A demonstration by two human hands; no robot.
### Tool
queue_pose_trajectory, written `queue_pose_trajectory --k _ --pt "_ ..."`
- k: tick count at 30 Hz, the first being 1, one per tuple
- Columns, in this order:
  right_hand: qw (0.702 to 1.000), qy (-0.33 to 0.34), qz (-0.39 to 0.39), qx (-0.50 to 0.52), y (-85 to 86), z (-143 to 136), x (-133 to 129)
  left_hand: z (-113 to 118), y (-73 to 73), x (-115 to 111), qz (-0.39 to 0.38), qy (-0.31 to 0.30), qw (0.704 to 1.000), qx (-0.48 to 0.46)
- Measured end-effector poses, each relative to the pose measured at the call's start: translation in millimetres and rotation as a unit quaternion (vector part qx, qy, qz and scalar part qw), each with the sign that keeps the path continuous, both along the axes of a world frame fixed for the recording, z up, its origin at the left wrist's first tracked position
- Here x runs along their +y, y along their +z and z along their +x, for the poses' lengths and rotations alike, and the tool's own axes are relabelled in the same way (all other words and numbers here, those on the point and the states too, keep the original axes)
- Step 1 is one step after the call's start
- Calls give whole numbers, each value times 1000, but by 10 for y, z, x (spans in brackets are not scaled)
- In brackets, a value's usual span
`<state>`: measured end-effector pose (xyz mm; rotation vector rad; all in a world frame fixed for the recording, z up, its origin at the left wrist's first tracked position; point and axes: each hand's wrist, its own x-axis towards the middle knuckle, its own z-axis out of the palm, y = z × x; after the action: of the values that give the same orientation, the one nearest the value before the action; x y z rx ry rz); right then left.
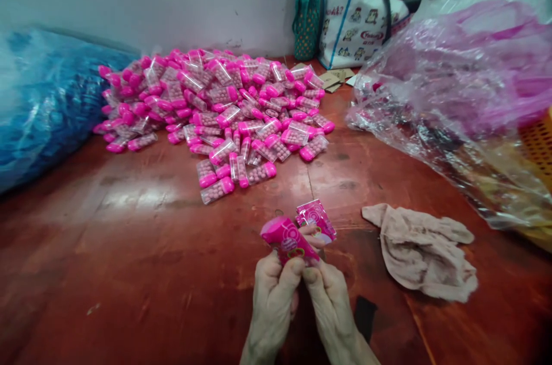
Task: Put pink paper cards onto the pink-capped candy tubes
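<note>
Both my hands are together at the lower middle, their thumbs almost touching. My left hand [275,290] grips the lower left side of a pink printed pack [288,238], and my right hand [325,290] pinches its lower right end. The pack tilts up to the left and has a smooth pink end. Behind my right fingers lie pink printed sleeves [318,216], partly covered by them. Further back is a large pile of clear containers [222,95] with pink caps and small pink balls inside.
A beige cloth glove [425,250] lies at the right on the red-brown surface [142,273]. Blue bags [47,100] fill the left side; clear and pink plastic [457,77] covers the right. A printed white bag [357,26] and green bottle holder [306,26] stand against the wall.
</note>
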<state>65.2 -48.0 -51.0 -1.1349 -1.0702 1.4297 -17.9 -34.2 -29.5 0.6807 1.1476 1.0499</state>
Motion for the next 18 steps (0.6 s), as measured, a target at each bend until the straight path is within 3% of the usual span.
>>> queue_pose_trajectory --k 14,18 --pt "999 -18 -2 -49 -156 169 -177 54 -18 -79 79 -20 996 22" --pt "996 -41 2 -75 -217 156 -173 49 -24 -79 64 -32 997 33"
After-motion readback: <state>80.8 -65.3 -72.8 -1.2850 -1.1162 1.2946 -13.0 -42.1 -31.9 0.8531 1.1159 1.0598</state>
